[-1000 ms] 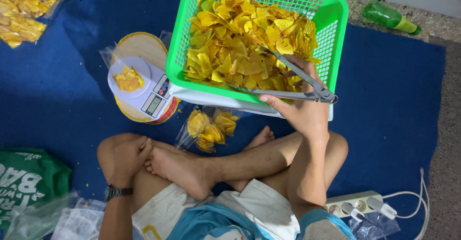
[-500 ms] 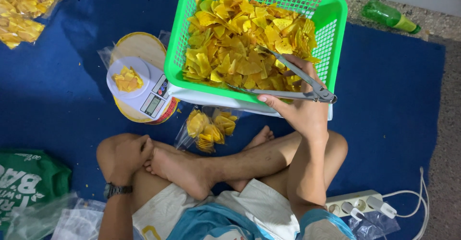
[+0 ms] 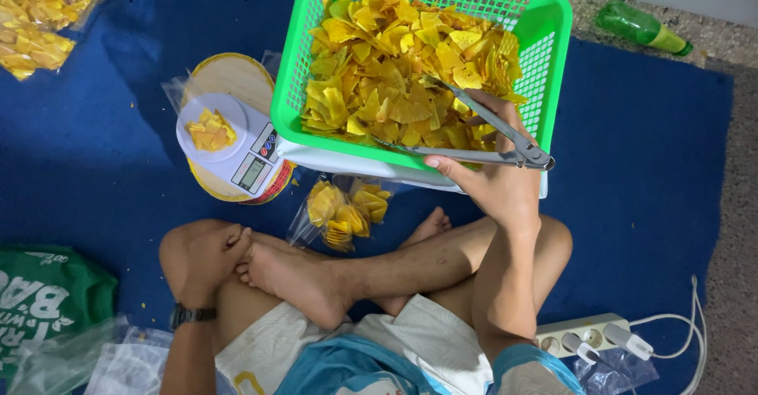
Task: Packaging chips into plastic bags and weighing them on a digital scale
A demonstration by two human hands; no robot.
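Observation:
My right hand (image 3: pixel 493 175) grips grey metal tongs (image 3: pixel 474 130) whose two arms spread wide into the heap of yellow chips (image 3: pixel 395 55) filling a green plastic basket (image 3: pixel 545 24). My left hand (image 3: pixel 207 259) rests closed on my left knee, holding nothing, a dark watch on its wrist. A small white kitchen scale (image 3: pixel 245 154) left of the basket carries a little pile of chips (image 3: pixel 210 130) on its round plate. A clear bag of chips (image 3: pixel 343 205) lies on the blue mat between my feet and the basket.
The scale stands on a round wooden-topped tin (image 3: pixel 233 75). More bagged chips (image 3: pixel 39 8) lie at the far left. A green bag (image 3: pixel 43 292) and empty clear bags (image 3: pixel 118 359) sit by my left leg. A power strip (image 3: pixel 588 336) and green bottle (image 3: pixel 639 28) lie right.

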